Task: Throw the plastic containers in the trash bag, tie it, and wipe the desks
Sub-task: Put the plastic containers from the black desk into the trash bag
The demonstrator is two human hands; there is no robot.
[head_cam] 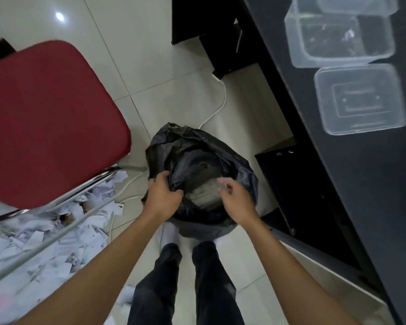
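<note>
1. Trash bag (pixel 220 146) sits on the floor just in front of the person's feet, with its mouth open.
2. The left hand (pixel 162 195) grips the near edge of the bag. Its fingers are curled round the black plastic and hold the mouth open.
3. The right hand (pixel 237 200) is over the mouth with bent fingers. A clear box (pixel 205 192) lies right under it, inside the bag. I cannot tell if the fingers pinch its edge or are off it.
4. So I think this is the first step, putting the plastic boxes in the bag. It is not done yet.
5. More boxes wait on the black desk (pixel 338 160), well apart from the bag: a near box (pixel 361 99), a deep box (pixel 338 41) and a far box (pixel 356 3).
6. For the next move, I think the right hand must be free and reach up to the near box. The left hand should hold the bag open so the box can drop in.
7. Tying the bag and wiping come after that.
</note>
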